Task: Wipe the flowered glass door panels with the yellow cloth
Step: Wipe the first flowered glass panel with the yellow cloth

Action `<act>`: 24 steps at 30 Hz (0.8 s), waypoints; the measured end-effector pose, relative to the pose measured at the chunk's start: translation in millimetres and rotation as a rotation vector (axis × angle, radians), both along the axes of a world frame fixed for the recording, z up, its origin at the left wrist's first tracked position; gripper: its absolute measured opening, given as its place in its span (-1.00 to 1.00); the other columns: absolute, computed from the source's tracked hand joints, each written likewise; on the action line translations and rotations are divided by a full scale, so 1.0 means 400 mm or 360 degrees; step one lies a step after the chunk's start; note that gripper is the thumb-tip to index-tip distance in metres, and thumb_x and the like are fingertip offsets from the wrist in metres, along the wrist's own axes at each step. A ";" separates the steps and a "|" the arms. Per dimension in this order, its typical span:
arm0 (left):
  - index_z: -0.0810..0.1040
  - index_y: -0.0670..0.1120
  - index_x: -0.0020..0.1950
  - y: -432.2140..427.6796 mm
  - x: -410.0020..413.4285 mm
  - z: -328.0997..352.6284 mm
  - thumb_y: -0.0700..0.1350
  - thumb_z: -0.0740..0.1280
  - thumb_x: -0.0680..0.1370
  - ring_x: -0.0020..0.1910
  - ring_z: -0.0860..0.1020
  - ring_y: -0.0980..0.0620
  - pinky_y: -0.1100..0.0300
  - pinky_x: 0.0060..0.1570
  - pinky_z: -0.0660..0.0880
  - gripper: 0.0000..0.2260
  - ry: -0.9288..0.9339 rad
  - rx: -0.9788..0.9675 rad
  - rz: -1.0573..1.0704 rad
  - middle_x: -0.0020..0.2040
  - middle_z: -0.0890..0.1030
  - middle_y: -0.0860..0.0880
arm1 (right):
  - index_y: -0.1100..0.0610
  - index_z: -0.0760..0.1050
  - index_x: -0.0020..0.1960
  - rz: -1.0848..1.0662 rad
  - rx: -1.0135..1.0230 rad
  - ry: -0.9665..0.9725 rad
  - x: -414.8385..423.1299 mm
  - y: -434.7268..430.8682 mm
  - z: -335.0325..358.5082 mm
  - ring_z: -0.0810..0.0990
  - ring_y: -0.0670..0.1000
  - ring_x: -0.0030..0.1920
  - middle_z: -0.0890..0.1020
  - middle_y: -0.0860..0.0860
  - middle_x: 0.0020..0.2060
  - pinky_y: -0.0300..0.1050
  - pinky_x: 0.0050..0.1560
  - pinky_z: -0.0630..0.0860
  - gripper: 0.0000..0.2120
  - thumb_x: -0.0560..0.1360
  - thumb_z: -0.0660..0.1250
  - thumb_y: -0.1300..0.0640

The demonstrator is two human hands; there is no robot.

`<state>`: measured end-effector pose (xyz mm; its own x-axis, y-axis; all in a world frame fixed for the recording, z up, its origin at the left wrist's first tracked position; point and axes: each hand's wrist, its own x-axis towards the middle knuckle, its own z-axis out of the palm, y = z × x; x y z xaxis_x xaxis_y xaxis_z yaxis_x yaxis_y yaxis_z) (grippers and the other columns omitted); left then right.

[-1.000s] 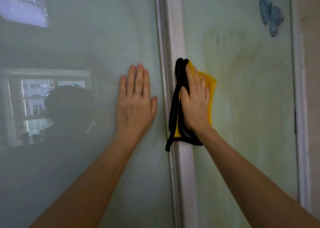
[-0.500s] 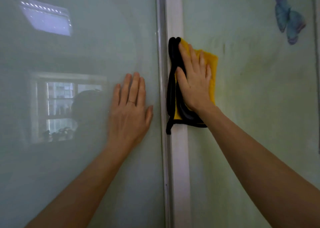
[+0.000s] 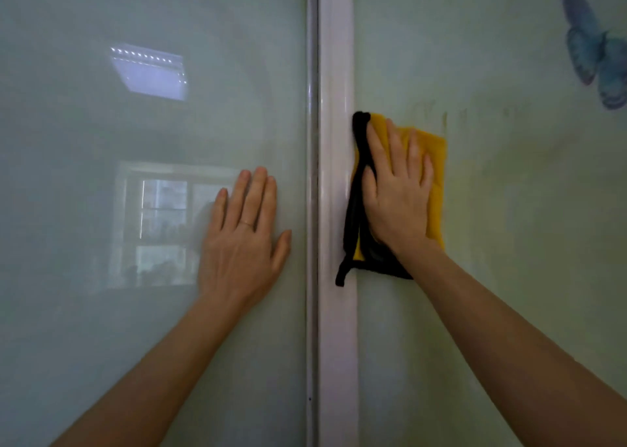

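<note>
Yellow cloth (image 3: 437, 175) — black-edged, folded, flat under the right hand (image 3: 397, 209)

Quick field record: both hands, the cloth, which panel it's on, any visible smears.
left hand: flat, fingers straight, on the left glass panel
right hand: flat, pressing the yellow cloth onto the right glass panel
cloth: folded, black trim overlapping the white frame
smears: faint streaks above and right of the cloth
decoration: blue butterfly, upper right of right panel
reflections: window and ceiling light in left panel
</note>
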<state>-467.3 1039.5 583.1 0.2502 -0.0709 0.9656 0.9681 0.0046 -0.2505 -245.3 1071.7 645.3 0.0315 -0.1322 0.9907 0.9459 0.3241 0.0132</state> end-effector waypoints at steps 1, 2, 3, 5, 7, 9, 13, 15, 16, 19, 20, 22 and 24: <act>0.24 -0.26 0.58 0.000 0.002 0.000 0.04 0.13 0.62 0.58 0.19 -0.21 -0.16 0.54 0.10 -0.40 0.0001 -0.0002 0.0003 0.59 0.23 -0.23 | -0.01 0.30 0.59 0.0002 0.0002 0.0015 0.000 0.002 0.024 0.32 0.23 0.54 0.35 0.07 0.57 0.27 0.48 0.22 -0.48 0.63 0.06 0.01; 0.24 -0.26 0.58 0.001 0.001 0.000 0.05 0.12 0.62 0.58 0.19 -0.21 -0.16 0.55 0.10 -0.40 0.0003 -0.0002 -0.0003 0.59 0.23 -0.22 | -0.03 0.31 0.59 0.0004 -0.0001 0.0025 0.000 0.003 0.036 0.32 0.24 0.54 0.35 0.07 0.57 0.28 0.48 0.22 -0.48 0.63 0.06 0.01; 0.23 -0.26 0.59 0.001 0.001 0.001 0.04 0.12 0.62 0.59 0.19 -0.20 -0.15 0.55 0.09 -0.40 0.0005 -0.0006 -0.0009 0.59 0.23 -0.22 | -0.03 0.31 0.59 0.0008 0.0001 0.0031 0.000 0.006 0.037 0.31 0.24 0.54 0.35 0.08 0.57 0.28 0.48 0.22 -0.48 0.63 0.06 0.01; 0.24 -0.26 0.59 -0.001 -0.001 0.002 0.04 0.12 0.62 0.59 0.18 -0.20 -0.15 0.55 0.08 -0.41 0.0000 -0.0014 -0.0022 0.60 0.22 -0.21 | -0.02 0.31 0.59 0.0017 0.0034 0.0025 0.000 0.004 0.008 0.29 0.25 0.55 0.34 0.09 0.57 0.30 0.48 0.23 -0.48 0.64 0.05 0.02; 0.25 -0.26 0.58 0.000 0.001 0.004 0.02 0.12 0.62 0.58 0.19 -0.20 -0.15 0.55 0.08 -0.42 -0.0018 -0.0007 -0.0030 0.59 0.23 -0.22 | -0.01 0.29 0.60 0.0006 0.0049 -0.0017 0.005 0.004 -0.045 0.28 0.25 0.56 0.32 0.09 0.58 0.31 0.48 0.23 -0.48 0.64 0.05 0.03; 0.25 -0.26 0.58 0.001 0.009 0.005 0.00 0.12 0.62 0.58 0.20 -0.21 -0.16 0.54 0.09 -0.43 -0.0042 0.0003 -0.0022 0.59 0.24 -0.22 | -0.01 0.28 0.60 0.0002 0.0035 -0.0068 0.012 0.006 -0.089 0.27 0.26 0.56 0.30 0.10 0.59 0.32 0.49 0.22 -0.48 0.64 0.06 0.03; 0.27 -0.26 0.57 0.005 0.020 0.007 -0.03 0.12 0.61 0.57 0.22 -0.22 -0.18 0.53 0.11 -0.44 -0.0052 0.0014 0.0013 0.58 0.25 -0.23 | -0.04 0.31 0.59 0.0014 0.0037 -0.0070 0.024 0.012 -0.051 0.28 0.28 0.55 0.33 0.10 0.57 0.33 0.49 0.19 -0.48 0.63 0.08 0.01; 0.27 -0.26 0.57 0.003 0.021 0.009 -0.03 0.11 0.61 0.57 0.22 -0.22 -0.17 0.53 0.11 -0.44 -0.0053 0.0017 0.0028 0.58 0.25 -0.22 | -0.05 0.33 0.58 0.0029 0.0044 -0.0002 0.025 0.012 0.019 0.30 0.27 0.54 0.35 0.09 0.56 0.33 0.48 0.19 -0.48 0.62 0.08 -0.02; 0.27 -0.26 0.57 0.003 0.021 0.008 -0.03 0.11 0.61 0.57 0.22 -0.22 -0.18 0.53 0.12 -0.44 -0.0055 0.0014 0.0024 0.58 0.25 -0.22 | -0.06 0.34 0.57 0.0052 0.0037 0.0037 0.025 0.011 0.049 0.30 0.27 0.54 0.36 0.09 0.56 0.33 0.48 0.19 -0.48 0.62 0.08 -0.03; 0.29 -0.27 0.56 -0.002 0.023 0.014 -0.05 0.11 0.61 0.56 0.24 -0.23 -0.19 0.51 0.15 -0.45 -0.0051 0.0010 -0.0013 0.57 0.28 -0.23 | -0.07 0.34 0.57 0.0075 0.0046 0.0090 0.014 0.012 0.063 0.29 0.28 0.54 0.36 0.09 0.56 0.33 0.48 0.19 -0.49 0.63 0.08 -0.04; 0.31 -0.27 0.55 -0.002 0.029 0.021 -0.06 0.10 0.61 0.55 0.26 -0.24 -0.20 0.51 0.16 -0.47 -0.0062 0.0010 -0.0035 0.56 0.30 -0.24 | -0.06 0.34 0.57 0.0064 0.0070 0.0076 0.013 0.011 0.042 0.30 0.28 0.54 0.36 0.10 0.56 0.33 0.48 0.20 -0.49 0.63 0.08 -0.03; 0.36 -0.27 0.52 -0.002 0.049 0.040 -0.09 0.09 0.63 0.53 0.29 -0.26 -0.23 0.49 0.21 -0.51 -0.0150 0.0019 -0.0139 0.53 0.35 -0.25 | -0.03 0.34 0.58 0.0040 0.0111 0.0005 0.015 0.012 -0.015 0.30 0.29 0.54 0.36 0.11 0.56 0.33 0.48 0.22 -0.49 0.63 0.09 0.00; 0.37 -0.25 0.52 -0.009 0.085 0.067 -0.06 0.05 0.65 0.52 0.30 -0.26 -0.29 0.47 0.24 -0.52 -0.0313 0.0001 -0.0335 0.51 0.38 -0.24 | -0.02 0.34 0.58 0.0042 0.0103 -0.0068 0.020 0.013 -0.058 0.29 0.29 0.54 0.35 0.11 0.56 0.34 0.48 0.22 -0.49 0.63 0.09 0.01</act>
<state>-433.1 1035.9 609.9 0.0378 -0.1021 0.9941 0.9778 -0.2014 -0.0578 -237.3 1077.0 622.0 -0.0061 -0.1955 0.9807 0.9352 0.3460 0.0748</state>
